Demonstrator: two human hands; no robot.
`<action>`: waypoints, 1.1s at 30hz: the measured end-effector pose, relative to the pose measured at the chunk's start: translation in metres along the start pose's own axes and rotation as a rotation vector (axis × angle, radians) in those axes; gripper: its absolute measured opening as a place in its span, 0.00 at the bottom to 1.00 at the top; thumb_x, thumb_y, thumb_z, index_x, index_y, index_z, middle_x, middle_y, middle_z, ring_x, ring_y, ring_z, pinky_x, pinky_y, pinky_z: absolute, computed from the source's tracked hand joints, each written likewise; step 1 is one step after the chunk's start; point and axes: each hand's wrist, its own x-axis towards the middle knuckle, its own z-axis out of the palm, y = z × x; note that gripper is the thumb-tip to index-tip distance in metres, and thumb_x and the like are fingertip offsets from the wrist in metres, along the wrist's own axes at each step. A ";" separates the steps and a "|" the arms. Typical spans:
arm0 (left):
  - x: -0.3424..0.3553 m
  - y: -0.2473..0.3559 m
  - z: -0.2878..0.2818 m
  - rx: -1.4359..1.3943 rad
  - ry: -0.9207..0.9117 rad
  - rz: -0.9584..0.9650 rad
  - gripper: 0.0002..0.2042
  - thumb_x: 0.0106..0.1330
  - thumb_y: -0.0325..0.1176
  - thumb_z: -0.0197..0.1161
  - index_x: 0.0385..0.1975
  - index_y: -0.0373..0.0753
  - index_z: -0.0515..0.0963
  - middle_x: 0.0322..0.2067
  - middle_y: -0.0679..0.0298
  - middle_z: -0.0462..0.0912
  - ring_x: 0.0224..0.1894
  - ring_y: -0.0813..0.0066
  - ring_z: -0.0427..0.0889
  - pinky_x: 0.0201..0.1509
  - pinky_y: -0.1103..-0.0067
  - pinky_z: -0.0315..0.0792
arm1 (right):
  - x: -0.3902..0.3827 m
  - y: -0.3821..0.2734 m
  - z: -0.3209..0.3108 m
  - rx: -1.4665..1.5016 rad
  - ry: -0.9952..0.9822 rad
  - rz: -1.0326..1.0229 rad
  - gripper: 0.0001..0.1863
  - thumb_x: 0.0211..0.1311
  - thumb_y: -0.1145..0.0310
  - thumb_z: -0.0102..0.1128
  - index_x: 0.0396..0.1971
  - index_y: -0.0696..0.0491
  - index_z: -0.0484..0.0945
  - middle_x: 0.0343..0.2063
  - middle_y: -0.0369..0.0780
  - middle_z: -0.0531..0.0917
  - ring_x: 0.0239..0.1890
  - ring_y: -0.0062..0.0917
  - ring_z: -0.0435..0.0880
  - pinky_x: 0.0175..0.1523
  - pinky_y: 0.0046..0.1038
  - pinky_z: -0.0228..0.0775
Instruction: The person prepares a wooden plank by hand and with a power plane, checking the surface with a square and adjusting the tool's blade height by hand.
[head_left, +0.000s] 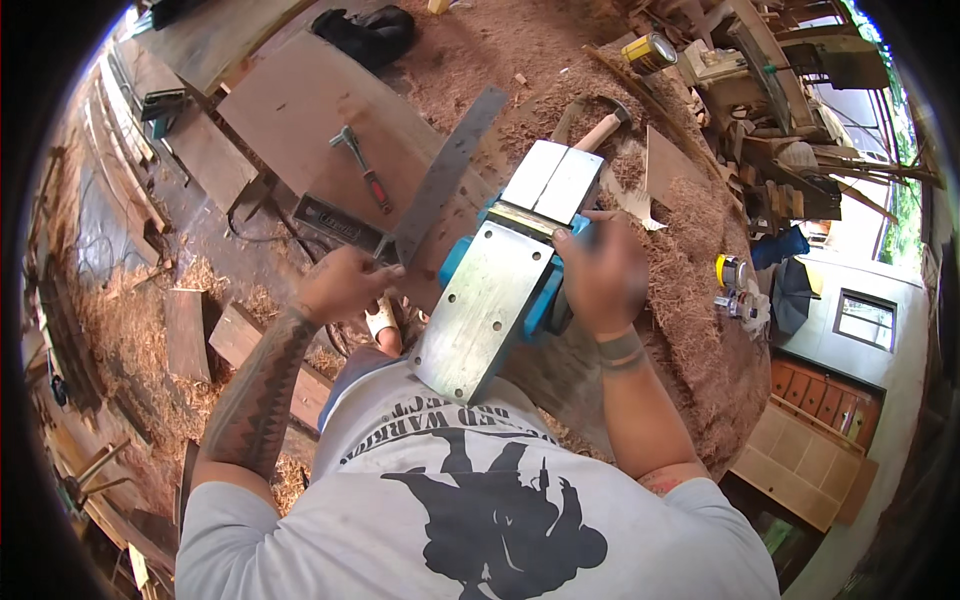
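Observation:
An electric planer (487,300) with a blue-green body lies upside down before me, its silver sole plates facing up and its near end against my shirt. My right hand (606,275) grips its right side, the thumb by the slot between the two plates. Left of the planer is my left hand (345,285), its fingers pinched together; what they hold, if anything, is too small to make out. Just beyond those fingertips lie a long flat grey metal bar (452,165) and a short dark bar-shaped piece (340,224). A ratchet wrench (366,172) with a red-and-black handle rests on a wooden board (290,110).
A hammer (603,130) with a wooden handle lies past the planer's far end. Reddish shavings (690,330) cover the ground at right. Scrap wood (780,120) is piled at the far right, near a yellow can (649,53). A black bundle (365,35) sits far off.

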 end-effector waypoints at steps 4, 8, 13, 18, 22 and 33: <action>0.003 0.063 0.015 0.090 0.035 0.305 0.18 0.74 0.47 0.68 0.38 0.34 0.86 0.29 0.57 0.88 0.26 0.67 0.88 0.34 0.70 0.81 | 0.001 -0.002 0.002 0.081 -0.037 0.059 0.21 0.64 0.64 0.72 0.48 0.60 0.74 0.43 0.45 0.76 0.46 0.35 0.78 0.57 0.36 0.72; 0.039 0.096 0.044 -0.191 0.020 0.384 0.14 0.77 0.40 0.67 0.48 0.34 0.84 0.39 0.60 0.89 0.31 0.78 0.86 0.37 0.77 0.82 | 0.004 -0.001 -0.005 -0.097 -0.076 -0.070 0.22 0.65 0.64 0.72 0.48 0.61 0.73 0.44 0.46 0.77 0.48 0.37 0.78 0.58 0.37 0.71; 0.079 0.068 0.079 -0.544 0.033 0.438 0.12 0.74 0.37 0.71 0.48 0.35 0.87 0.39 0.63 0.90 0.41 0.81 0.85 0.48 0.79 0.79 | 0.004 -0.009 0.005 0.045 -0.026 0.059 0.20 0.68 0.64 0.70 0.48 0.61 0.73 0.44 0.47 0.78 0.49 0.36 0.77 0.59 0.37 0.71; 0.093 0.049 0.092 -0.859 -0.030 0.449 0.11 0.72 0.33 0.75 0.46 0.32 0.86 0.39 0.65 0.89 0.40 0.80 0.84 0.48 0.79 0.78 | 0.003 -0.003 0.006 0.034 -0.020 0.015 0.19 0.68 0.65 0.70 0.48 0.61 0.73 0.43 0.47 0.78 0.48 0.35 0.77 0.59 0.37 0.70; 0.097 0.048 0.089 -0.816 -0.051 0.521 0.11 0.72 0.34 0.75 0.46 0.34 0.86 0.38 0.67 0.88 0.40 0.82 0.83 0.47 0.80 0.78 | 0.004 -0.005 0.005 -0.008 -0.016 0.000 0.19 0.67 0.65 0.70 0.47 0.62 0.73 0.43 0.46 0.77 0.47 0.36 0.77 0.57 0.37 0.70; 0.100 0.050 0.080 -0.718 -0.096 0.544 0.10 0.73 0.33 0.74 0.46 0.34 0.86 0.36 0.69 0.88 0.37 0.85 0.82 0.43 0.83 0.77 | 0.006 -0.008 0.002 0.055 -0.061 0.052 0.19 0.67 0.66 0.69 0.48 0.60 0.71 0.43 0.45 0.76 0.46 0.35 0.77 0.56 0.37 0.71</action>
